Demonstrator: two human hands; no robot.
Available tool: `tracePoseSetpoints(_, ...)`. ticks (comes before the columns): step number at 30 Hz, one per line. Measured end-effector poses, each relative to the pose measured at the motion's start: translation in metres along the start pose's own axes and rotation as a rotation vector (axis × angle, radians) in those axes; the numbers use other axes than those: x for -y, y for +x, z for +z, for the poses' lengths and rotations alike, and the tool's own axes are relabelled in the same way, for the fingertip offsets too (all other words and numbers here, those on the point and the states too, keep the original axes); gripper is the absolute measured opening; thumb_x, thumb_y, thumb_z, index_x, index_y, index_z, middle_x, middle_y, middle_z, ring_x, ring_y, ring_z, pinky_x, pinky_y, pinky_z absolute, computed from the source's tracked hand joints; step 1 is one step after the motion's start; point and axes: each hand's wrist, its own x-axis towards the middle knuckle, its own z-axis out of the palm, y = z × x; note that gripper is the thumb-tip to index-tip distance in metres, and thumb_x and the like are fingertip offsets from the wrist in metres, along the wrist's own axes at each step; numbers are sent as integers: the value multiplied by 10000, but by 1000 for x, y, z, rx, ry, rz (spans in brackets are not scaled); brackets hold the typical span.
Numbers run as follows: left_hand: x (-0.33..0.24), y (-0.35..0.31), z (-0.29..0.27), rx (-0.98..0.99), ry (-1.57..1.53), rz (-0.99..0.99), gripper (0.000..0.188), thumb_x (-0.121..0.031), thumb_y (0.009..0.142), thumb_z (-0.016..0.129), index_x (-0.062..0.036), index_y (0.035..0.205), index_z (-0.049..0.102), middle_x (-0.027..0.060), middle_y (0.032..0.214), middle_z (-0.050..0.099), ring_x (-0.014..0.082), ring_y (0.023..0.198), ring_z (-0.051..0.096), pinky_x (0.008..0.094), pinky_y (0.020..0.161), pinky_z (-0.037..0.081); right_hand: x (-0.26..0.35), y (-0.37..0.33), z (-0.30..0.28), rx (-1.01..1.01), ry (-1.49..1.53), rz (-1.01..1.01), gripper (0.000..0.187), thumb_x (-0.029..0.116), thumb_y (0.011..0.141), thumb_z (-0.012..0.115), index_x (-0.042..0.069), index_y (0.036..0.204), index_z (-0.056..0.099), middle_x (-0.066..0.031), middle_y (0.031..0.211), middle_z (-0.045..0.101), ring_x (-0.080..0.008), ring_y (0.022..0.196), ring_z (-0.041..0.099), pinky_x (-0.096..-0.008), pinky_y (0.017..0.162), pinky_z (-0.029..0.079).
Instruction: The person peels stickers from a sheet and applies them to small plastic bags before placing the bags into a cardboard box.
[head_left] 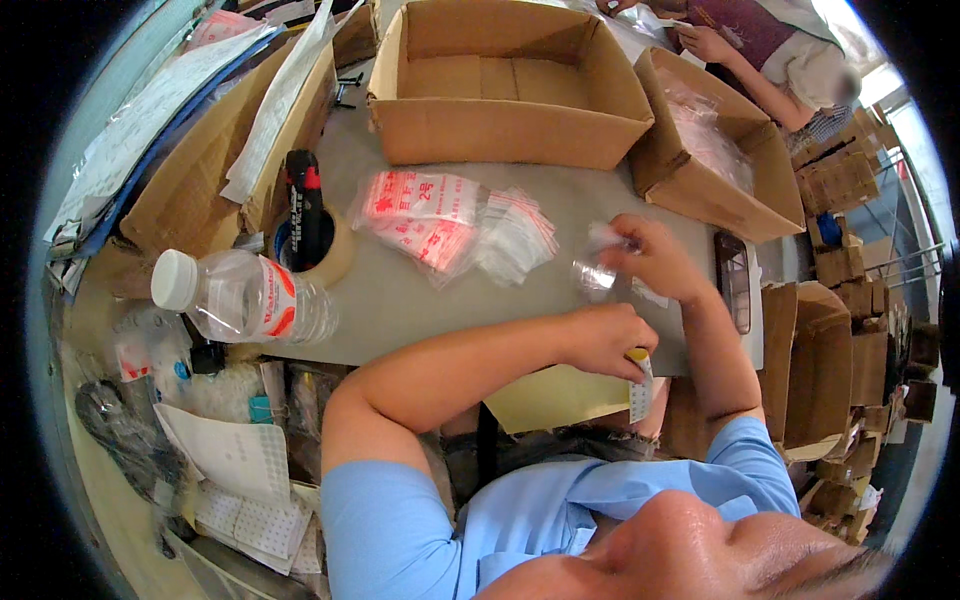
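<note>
My right hand is closed on a small clear plastic bag, slightly blurred, just above the grey tabletop. Nearer to me, my left hand pinches a narrow white strip of labels with a bit of yellow at its top; the strip hangs down past the table's front edge. To the left of my right hand lie a fan of small clear bags and a stack of red-printed plastic bags. A pale yellow sheet sits below my left hand, over my lap.
Along the back stand a large open cardboard box and a smaller one holding clear bags. A water bottle, tape roll and black marker are at left. A dark phone-like rectangle lies right. Another person works beyond.
</note>
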Motion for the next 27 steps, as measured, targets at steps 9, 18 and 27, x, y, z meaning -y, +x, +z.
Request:
tracePoseSetpoints(9,7,6,-1,17,9,24,308,-317,719,722,-56,827,599,155,755,628,359,736,601,444,643,458,-53,-42,-18,-74,-38,467,358,88,693,734,-7,1004,584,-62,938,566,-140,864,534,-278,770,435)
tracePoseSetpoints(18,8,3,0,28,-31,8,313,-334,734,711,-53,825,608,157,764,630,353,732,601,428,644,461,-45,-31,-70,-532,352,545,335,165,771,693,-14,1029,575,-107,968,608,-158,929,549,-305,796,444)
tracePoseSetpoints(27,3,0,0,-6,-62,-20,311,-295,722,721,-42,878,628,175,811,639,360,765,610,431,678,471,-38,20,-74,-749,-643,60,414,131,777,651,-1,1145,517,-194,1198,506,-351,1120,469,-397,953,387)
